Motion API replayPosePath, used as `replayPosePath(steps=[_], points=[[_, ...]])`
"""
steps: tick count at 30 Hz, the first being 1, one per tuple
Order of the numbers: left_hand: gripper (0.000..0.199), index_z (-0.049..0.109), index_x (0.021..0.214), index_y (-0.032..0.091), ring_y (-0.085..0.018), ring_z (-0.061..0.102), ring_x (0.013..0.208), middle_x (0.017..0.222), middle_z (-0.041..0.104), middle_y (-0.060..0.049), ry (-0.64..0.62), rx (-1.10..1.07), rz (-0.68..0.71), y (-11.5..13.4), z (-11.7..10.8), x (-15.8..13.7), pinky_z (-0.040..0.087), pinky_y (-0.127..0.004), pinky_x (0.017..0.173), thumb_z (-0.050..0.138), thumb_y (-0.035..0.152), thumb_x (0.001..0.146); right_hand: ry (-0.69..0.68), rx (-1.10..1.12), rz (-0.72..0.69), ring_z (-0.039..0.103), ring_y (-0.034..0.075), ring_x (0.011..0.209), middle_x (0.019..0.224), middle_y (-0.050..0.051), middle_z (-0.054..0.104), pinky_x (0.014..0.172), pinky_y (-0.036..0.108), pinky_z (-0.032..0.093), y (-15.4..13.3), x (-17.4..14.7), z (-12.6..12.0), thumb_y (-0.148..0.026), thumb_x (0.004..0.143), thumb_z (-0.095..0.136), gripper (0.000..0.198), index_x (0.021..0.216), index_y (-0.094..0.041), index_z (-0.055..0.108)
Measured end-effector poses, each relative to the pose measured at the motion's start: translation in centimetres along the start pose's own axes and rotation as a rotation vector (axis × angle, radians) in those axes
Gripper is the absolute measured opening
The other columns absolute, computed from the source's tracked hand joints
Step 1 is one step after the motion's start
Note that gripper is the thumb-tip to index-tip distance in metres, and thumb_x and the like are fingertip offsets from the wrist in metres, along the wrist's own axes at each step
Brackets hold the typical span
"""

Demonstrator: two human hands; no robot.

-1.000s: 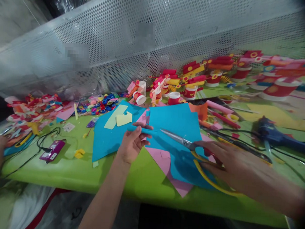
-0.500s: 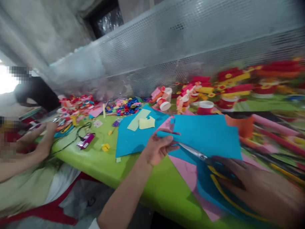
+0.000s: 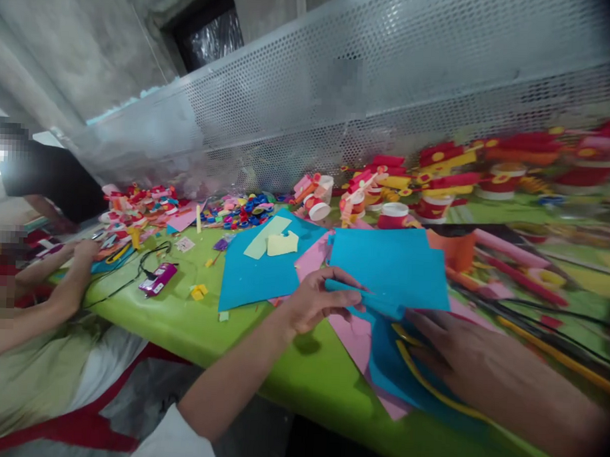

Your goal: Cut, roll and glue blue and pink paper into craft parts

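My left hand (image 3: 320, 297) pinches a narrow blue strip of craft sheet (image 3: 382, 303) between thumb and fingers, above the table. The strip stretches right to the fingertips of my right hand (image 3: 446, 343). That hand is curled round scissors, whose yellow-edged handle (image 3: 406, 335) shows under the fingers; the blades are hidden. Behind the hands lies a large blue sheet (image 3: 389, 258), over pink sheet (image 3: 354, 337). Another blue sheet (image 3: 238, 279) lies to the left, with pale green and yellow scraps (image 3: 283, 244) on it.
A green-covered table (image 3: 181, 324) runs across. A purple device (image 3: 158, 279) with a black cord lies left. Red-and-white cup figures (image 3: 393, 215) line the back, before a perforated metal panel (image 3: 299, 121). Pink and red rolls (image 3: 514, 249) lie right. A co-worker's arms (image 3: 57, 300) reach in at left.
My right hand has come closer to my left, and its fingertips now meet the blue strip. The silver scissor blades, visible before, are out of sight. The view has shifted slightly right.
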State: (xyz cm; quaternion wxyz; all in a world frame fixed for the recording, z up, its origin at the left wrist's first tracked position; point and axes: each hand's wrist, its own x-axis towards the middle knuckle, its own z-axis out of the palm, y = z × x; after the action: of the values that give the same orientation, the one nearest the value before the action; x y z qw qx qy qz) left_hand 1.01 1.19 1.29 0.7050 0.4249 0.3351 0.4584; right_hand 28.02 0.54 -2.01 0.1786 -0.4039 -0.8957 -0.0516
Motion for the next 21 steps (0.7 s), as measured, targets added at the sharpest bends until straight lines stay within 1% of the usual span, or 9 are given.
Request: replayPosePath(steps=[3, 5, 7, 9, 11, 12, 16, 18, 21], points=[[0.047, 0.069, 0.092, 0.016, -0.019, 0.076, 0.084, 0.113, 0.078, -0.011, -0.056, 0.092, 0.073, 1.6, 1.2, 0.2, 0.061, -0.030, 0.071, 0.100, 0.032, 0.061, -0.077, -0.119, -0.083, 0.078, 0.028, 0.076, 0.098, 0.013, 0.079, 0.059, 0.038, 0.061, -0.2, -0.2, -0.7, -0.022, 0.096, 0.055, 0.038, 0.128, -0.022, 0.074], [0.042, 0.069, 0.091, 0.017, -0.022, 0.075, 0.096, 0.118, 0.077, -0.010, -0.099, 0.184, 0.175, 2.6, 2.3, 0.7, 0.061, -0.032, 0.076, 0.098, 0.029, 0.064, -0.068, -0.126, -0.040, 0.078, 0.031, 0.084, 0.105, 0.015, 0.077, 0.067, 0.044, 0.063, -0.3, -0.3, -1.8, -0.028, 0.098, 0.055, 0.034, 0.126, -0.022, 0.075], [0.037, 0.069, 0.089, 0.018, -0.024, 0.074, 0.106, 0.117, 0.077, -0.009, -0.131, 0.263, 0.291, 3.2, 3.3, 1.2, 0.060, -0.033, 0.081, 0.097, 0.026, 0.066, -0.055, -0.007, 0.067, 0.077, 0.033, 0.089, 0.105, 0.014, 0.077, 0.074, 0.049, 0.063, -0.6, -0.1, -3.4, -0.034, 0.099, 0.055, 0.032, 0.120, -0.021, 0.075], [0.034, 0.069, 0.088, 0.019, -0.024, 0.073, 0.108, 0.113, 0.078, -0.008, -0.098, 0.285, 0.391, 3.0, 4.1, 1.7, 0.060, -0.034, 0.086, 0.096, 0.026, 0.068, 0.058, 0.336, 0.290, 0.076, 0.025, 0.082, 0.113, 0.014, 0.077, 0.070, 0.042, 0.064, -1.5, 0.3, -5.1, -0.049, 0.097, 0.060, 0.041, 0.124, -0.021, 0.071], [0.033, 0.069, 0.086, 0.019, -0.024, 0.074, 0.106, 0.110, 0.079, -0.008, -0.053, 0.276, 0.432, 2.3, 4.5, 1.8, 0.059, -0.035, 0.088, 0.095, 0.027, 0.069, 0.111, 0.800, 0.529, 0.073, 0.020, 0.070, 0.106, 0.010, 0.076, 0.058, 0.035, 0.062, -3.0, 0.9, -6.0, -0.059, 0.087, 0.071, 0.058, 0.131, -0.021, 0.065], [0.033, 0.069, 0.086, 0.019, -0.025, 0.074, 0.105, 0.110, 0.079, -0.009, -0.048, 0.273, 0.429, 1.8, 4.6, 1.7, 0.059, -0.035, 0.086, 0.095, 0.028, 0.069, 0.172, 1.006, 0.595, 0.072, 0.020, 0.072, 0.102, 0.008, 0.076, 0.058, 0.034, 0.062, -3.9, 1.2, -6.1, -0.060, 0.080, 0.078, 0.066, 0.132, -0.022, 0.063], [0.030, 0.070, 0.088, 0.019, -0.027, 0.075, 0.108, 0.111, 0.079, -0.010, -0.040, 0.287, 0.387, 0.2, 4.1, 0.8, 0.060, -0.036, 0.086, 0.094, 0.027, 0.072, 0.399, 1.569, 0.706, 0.063, 0.012, 0.067, 0.090, -0.001, 0.072, 0.061, 0.028, 0.059, -7.3, 2.7, -4.8, -0.048, 0.073, 0.090, 0.060, 0.125, -0.027, 0.069], [0.028, 0.070, 0.089, 0.019, -0.028, 0.073, 0.113, 0.113, 0.079, -0.010, -0.026, 0.302, 0.386, 0.0, 3.6, 0.4, 0.059, -0.038, 0.092, 0.093, 0.026, 0.074, 0.476, 1.717, 0.693, 0.059, 0.010, 0.064, 0.081, -0.003, 0.069, 0.060, 0.025, 0.055, -8.3, 3.5, -3.9, -0.041, 0.074, 0.091, 0.043, 0.112, -0.027, 0.076], [0.028, 0.070, 0.098, 0.020, -0.030, 0.071, 0.118, 0.119, 0.077, -0.011, -0.077, 0.342, 0.370, 0.4, 3.0, 0.2, 0.059, -0.041, 0.095, 0.090, 0.028, 0.079, 0.581, 1.793, 0.683, 0.058, 0.010, 0.064, 0.074, -0.005, 0.067, 0.062, 0.024, 0.053, -8.9, 4.4, -3.0, -0.039, 0.074, 0.091, 0.028, 0.097, -0.028, 0.080]])
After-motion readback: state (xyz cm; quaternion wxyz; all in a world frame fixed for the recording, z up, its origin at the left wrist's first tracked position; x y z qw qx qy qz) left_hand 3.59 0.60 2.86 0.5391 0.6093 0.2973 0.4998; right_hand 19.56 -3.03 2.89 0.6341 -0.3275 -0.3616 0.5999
